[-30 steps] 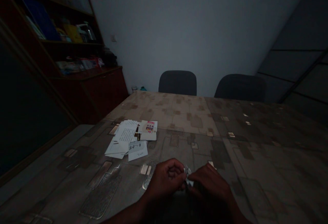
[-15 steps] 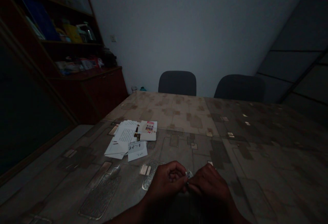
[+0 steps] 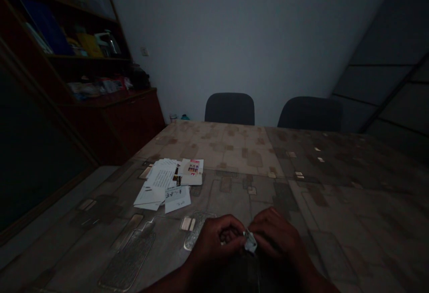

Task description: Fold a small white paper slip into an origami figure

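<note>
My left hand [image 3: 221,238] is curled above the near edge of the table, thumb and forefinger pinched together. Between the fingertips of both hands sits a small pale crumpled piece [image 3: 250,242]; whether it is paper or plastic I cannot make out in the dim light. My right hand [image 3: 276,235] meets it from the other side with bent fingers closed on it. Beyond my left hand lies a loose pile of white printed cards [image 3: 162,176], some with handwriting. A card with a coloured picture [image 3: 193,167] lies at the pile's right side.
A patterned cloth covers the table [image 3: 234,150]. Two dark chairs, one left [image 3: 229,108] and one right [image 3: 310,113], stand at its far edge by the wall. A dark red cabinet [image 3: 130,118] with filled shelves is on the left.
My right hand has shifted slightly upward, and more of the pale piece now shows between my fingers. The view has turned a little to the right. The cards lie as before.
</note>
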The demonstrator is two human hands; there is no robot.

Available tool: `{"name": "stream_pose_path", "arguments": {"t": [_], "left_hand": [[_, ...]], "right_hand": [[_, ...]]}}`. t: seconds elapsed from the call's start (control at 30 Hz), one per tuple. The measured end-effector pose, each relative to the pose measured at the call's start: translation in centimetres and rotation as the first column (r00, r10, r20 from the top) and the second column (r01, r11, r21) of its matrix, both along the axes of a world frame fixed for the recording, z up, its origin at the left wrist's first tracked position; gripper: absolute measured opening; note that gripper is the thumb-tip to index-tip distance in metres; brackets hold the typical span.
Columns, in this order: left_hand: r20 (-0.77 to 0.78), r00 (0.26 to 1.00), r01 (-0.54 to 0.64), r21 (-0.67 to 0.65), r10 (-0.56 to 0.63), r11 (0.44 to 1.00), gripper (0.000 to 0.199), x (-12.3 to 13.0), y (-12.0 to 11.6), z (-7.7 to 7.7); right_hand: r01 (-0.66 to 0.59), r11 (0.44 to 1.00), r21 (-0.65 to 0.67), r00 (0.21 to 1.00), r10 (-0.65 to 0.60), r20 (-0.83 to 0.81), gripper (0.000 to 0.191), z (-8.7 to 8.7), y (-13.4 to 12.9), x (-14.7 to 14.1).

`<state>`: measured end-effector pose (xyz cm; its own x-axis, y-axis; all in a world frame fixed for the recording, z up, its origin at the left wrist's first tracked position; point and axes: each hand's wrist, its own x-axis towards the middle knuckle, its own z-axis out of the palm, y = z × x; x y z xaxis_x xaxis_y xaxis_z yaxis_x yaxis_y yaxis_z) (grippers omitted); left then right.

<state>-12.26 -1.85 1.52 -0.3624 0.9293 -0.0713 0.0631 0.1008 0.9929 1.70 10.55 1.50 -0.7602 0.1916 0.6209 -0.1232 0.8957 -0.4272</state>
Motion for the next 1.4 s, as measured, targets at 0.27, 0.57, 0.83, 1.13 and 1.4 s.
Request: {"name": "stream_pose_path", "arguments": {"t": [0.27, 0.57, 0.83, 1.13, 1.4], "left_hand": [[-0.216, 0.976, -0.007, 0.05, 0.018, 0.999, 0.005, -0.4, 0.2, -0.7], [-0.551, 0.834, 0.012, 0.08, 0.034, 0.997, 0.012, -1.0, 0.1, -1.6], [-0.595, 0.804, 0.049, 0.069, 0.002, 0.996, 0.013, -1.1, 0.1, -2.2], [-0.583, 0.812, 0.024, 0.03, -0.002, 0.999, 0.012, -0.9, 0.2, -2.1], [-0.671, 0.733, 0.145, -0.007, -0.112, 0.989, 0.006, -1.9, -0.1, -1.6]], "right_hand": [[-0.004, 1.0, -0.023, 1.0, 0.005, 0.027, 0.014, 0.3, 0.2, 0.2], [0.002, 0.999, -0.041, 0.999, -0.001, 0.033, 0.011, -0.7, 0.0, -0.1], [0.055, 0.998, 0.03, 0.992, -0.058, 0.108, 0.015, -1.6, -0.5, -0.3], [0.06, 0.997, 0.049, 0.994, -0.064, 0.086, 0.015, -1.6, -0.7, -0.3], [0.115, 0.992, 0.051, 0.975, -0.122, 0.184, 0.015, -3.0, -0.7, -0.8]]}}
